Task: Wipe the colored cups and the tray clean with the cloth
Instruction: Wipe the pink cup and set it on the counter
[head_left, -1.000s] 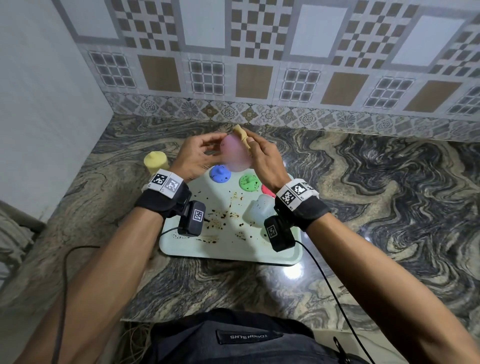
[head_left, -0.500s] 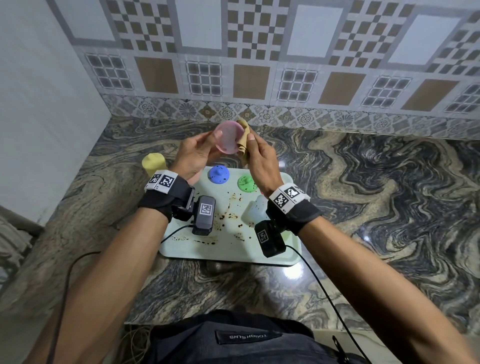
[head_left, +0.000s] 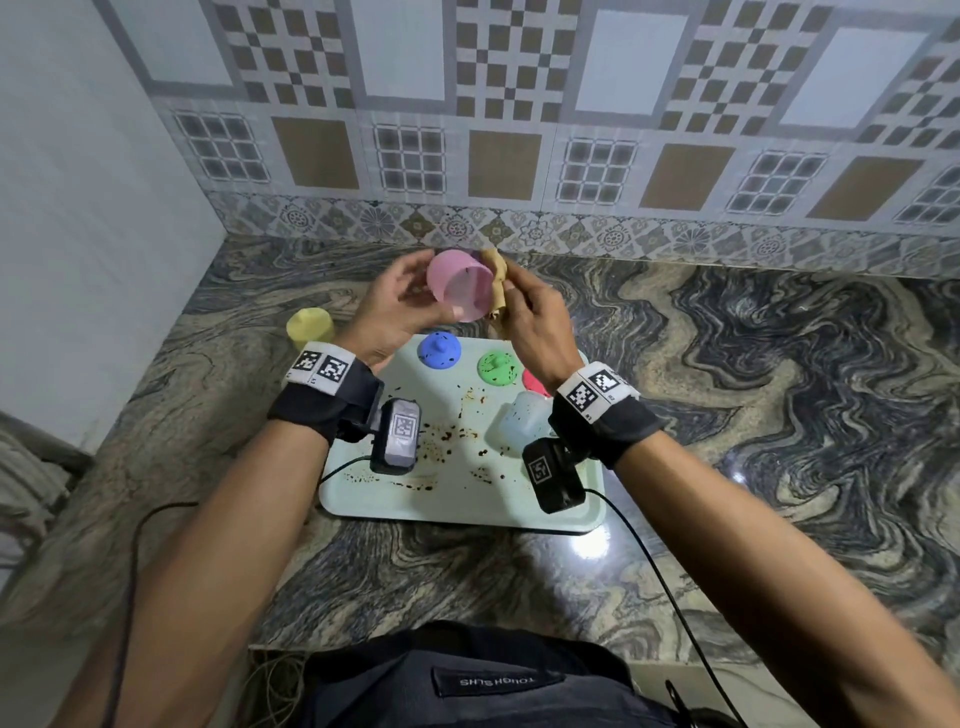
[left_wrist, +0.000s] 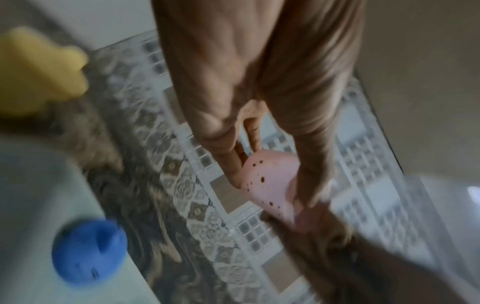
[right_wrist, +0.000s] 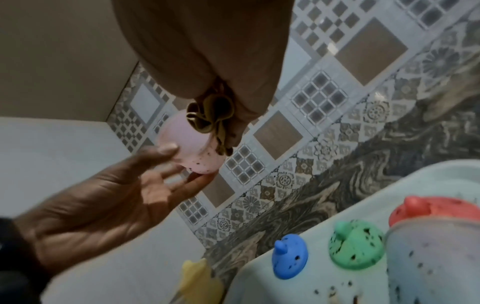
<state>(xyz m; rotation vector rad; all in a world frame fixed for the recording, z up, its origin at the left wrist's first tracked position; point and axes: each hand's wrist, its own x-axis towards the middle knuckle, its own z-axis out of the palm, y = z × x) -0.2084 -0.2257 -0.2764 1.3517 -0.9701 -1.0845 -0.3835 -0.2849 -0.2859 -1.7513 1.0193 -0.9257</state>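
Pink cup (head_left: 460, 283) up in the air above the far edge of the tray (head_left: 457, 499), left hand (head_left: 387, 317) cradling it on curled fingertips with the thumb on its side, while the right hand (head_left: 530, 322) pinches a bunched tan cloth (head_left: 496, 283) against the cup's outer wall. To do this well, I'd say: roll the cup in the left fingers so the cloth meets every side, press firmly, and don't skip the base (dark specks show there in both wrist views). The cup itself is pale, matte, open mouth turned toward the person, speckled brown low on the outside. On the tray the blue cup (head_left: 439, 349) and green cup (head_left: 498, 368) look spotted too.
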